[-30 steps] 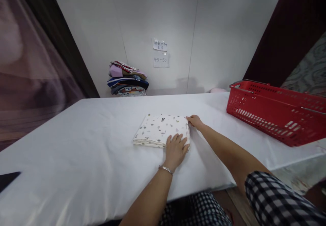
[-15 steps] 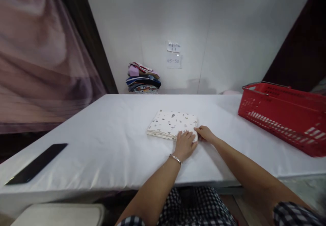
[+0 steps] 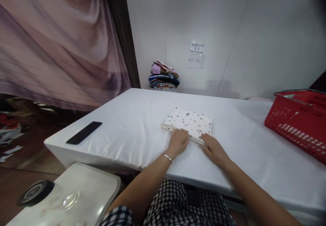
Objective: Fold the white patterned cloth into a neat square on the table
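A folded white cloth (image 3: 188, 119) with small dark printed motifs lies flat on the white-covered table (image 3: 132, 117). My left hand (image 3: 178, 141), a silver bracelet at its wrist, has its fingers closed over the middle of the cloth's near edge. At the near right corner my right hand (image 3: 213, 149) grips the same edge, fingers on top and the thumb low at the side. The undersides of both grips are hidden.
To the right stands a red plastic basket (image 3: 300, 124). A dark phone-like slab (image 3: 84, 132) lies near the table's left edge. Folded textiles (image 3: 164, 76) are stacked by the wall. A white stool-like surface (image 3: 84, 185) with a black round object (image 3: 37, 192) sits at lower left.
The view has swung left. My left hand has slid left from the cloth's top to its near edge; my right hand has moved from the right side to the near right corner.
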Demonstrator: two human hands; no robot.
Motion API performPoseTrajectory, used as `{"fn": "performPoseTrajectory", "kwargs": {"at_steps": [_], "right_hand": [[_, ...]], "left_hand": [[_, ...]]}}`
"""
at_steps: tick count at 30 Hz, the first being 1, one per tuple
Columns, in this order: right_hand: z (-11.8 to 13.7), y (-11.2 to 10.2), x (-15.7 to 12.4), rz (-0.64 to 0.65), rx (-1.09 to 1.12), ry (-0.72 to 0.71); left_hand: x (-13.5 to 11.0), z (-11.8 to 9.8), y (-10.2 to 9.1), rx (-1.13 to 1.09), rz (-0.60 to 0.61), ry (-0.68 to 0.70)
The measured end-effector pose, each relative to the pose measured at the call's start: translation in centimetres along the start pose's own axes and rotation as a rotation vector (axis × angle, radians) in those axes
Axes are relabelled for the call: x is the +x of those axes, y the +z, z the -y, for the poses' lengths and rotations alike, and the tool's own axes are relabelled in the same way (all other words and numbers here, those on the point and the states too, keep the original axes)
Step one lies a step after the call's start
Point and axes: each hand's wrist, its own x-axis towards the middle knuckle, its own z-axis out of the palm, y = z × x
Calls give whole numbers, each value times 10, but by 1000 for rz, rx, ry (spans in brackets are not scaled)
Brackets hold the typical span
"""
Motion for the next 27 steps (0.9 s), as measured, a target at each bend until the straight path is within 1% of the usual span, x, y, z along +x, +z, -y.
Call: {"fn": "performPoseTrajectory", "kwargs": {"at_steps": [3,5,7,8,10,13,15,16,18,21,23,25,27], "right_hand": [[-1,2,-2,12,-75,-1],[-2,3,-1,14,-93,9],[-1,5,-1,17,-100,13],[-1,5,-1,19,-103,13],[-1,6,-2,26,-114,8],[1,3,-2,38,-139,0],[2,0,0,50,-160,-14],[2,-3,1,61,-170,-28],[0,-7,5,86,-188,-70],[-7,-15,11,112,-197,-164],[-13,-19,15,119,-191,-218],[-16,-21,21,130,-181,-239],[-12,-20,29,143,-180,-214]], "left_hand": [[-2,37,-19,15,-123,-252],[-2,58,-31,11,-231,-471],[-1,72,-40,-4,-293,-700],[1,76,-44,-9,-283,-795],[8,80,-49,-14,-183,-915],[24,82,-54,-57,17,-981],[35,85,-56,-120,98,-1005],[39,87,-57,-147,118,-1011],[45,91,-56,-182,114,-1014],[48,94,-53,-238,65,-1002],[50,96,-49,-318,27,-992],[55,98,-47,-418,-4,-983],[62,105,-49,-502,-35,-977]]}}
